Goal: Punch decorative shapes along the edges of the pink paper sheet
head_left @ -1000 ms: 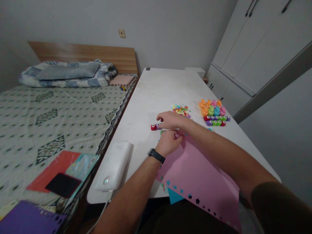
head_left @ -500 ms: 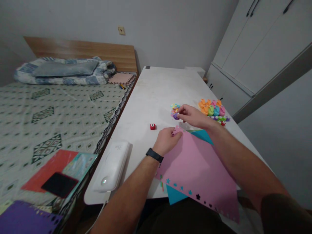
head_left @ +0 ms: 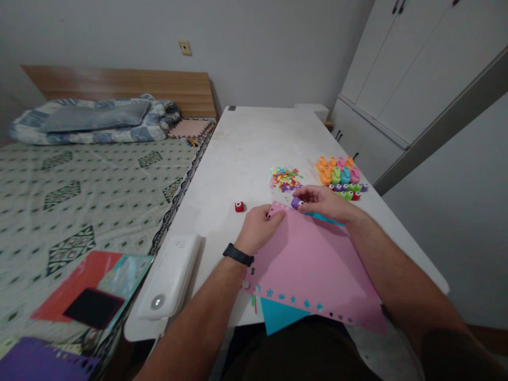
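My left hand [head_left: 261,225] pinches the upper left corner of a pink sheet [head_left: 305,259], thumb on top. Cut-out shapes such as flowers and stars run along the sheet's near edge, and a few small holes show by its far edge. In the fingers of my right hand [head_left: 323,203] is a small purple craft punch [head_left: 297,202], at the sheet's far edge; whether the paper sits in its slot I cannot tell. Under the pink sheet lies a blue sheet [head_left: 280,316]. A red craft punch [head_left: 239,207] stands left of my left hand.
Beyond my hands lies a pile of colourful paper cut-outs [head_left: 284,179]. Several larger orange, green, blue and pink punches [head_left: 337,172] stand at the right, with small ones before them. A white device [head_left: 170,278] with a cable lies at the table's left edge, beside the bed [head_left: 103,180].
My right hand has brought the purple punch from the cut-out pile back to the sheet's far edge. The pile is uncovered now. My left hand keeps its hold, and the view has shifted slightly.
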Action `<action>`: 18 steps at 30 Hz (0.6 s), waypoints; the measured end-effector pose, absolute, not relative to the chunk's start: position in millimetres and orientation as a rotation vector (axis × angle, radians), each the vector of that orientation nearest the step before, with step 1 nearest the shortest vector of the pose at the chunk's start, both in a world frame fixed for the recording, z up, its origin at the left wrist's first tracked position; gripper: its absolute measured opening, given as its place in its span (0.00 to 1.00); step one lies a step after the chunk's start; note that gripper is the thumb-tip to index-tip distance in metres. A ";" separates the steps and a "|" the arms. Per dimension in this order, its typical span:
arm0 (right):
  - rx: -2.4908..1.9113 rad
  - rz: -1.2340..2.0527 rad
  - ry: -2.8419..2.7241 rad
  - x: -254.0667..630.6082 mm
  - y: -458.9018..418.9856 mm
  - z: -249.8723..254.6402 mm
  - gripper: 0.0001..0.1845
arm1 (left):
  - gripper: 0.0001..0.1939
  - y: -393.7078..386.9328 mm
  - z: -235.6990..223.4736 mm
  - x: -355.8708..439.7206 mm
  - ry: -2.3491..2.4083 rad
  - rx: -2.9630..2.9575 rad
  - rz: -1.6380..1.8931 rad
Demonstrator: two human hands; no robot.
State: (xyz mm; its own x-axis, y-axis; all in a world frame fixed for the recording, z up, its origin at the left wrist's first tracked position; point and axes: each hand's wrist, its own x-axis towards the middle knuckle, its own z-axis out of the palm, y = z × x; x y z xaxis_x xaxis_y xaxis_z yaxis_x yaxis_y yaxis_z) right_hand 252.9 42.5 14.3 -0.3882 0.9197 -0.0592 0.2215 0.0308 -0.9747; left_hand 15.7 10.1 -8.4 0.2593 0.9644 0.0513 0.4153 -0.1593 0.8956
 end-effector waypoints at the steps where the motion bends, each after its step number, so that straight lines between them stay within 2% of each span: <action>1: -1.171 1.395 -1.679 252.8 42.8 12.4 0.25 | 0.19 10.3 -9.2 15.8 1.275 1.723 0.854; 18: -1.169 1.405 -1.661 250.9 35.7 3.6 0.25 | 0.19 8.9 -9.2 17.3 1.289 1.805 0.825</action>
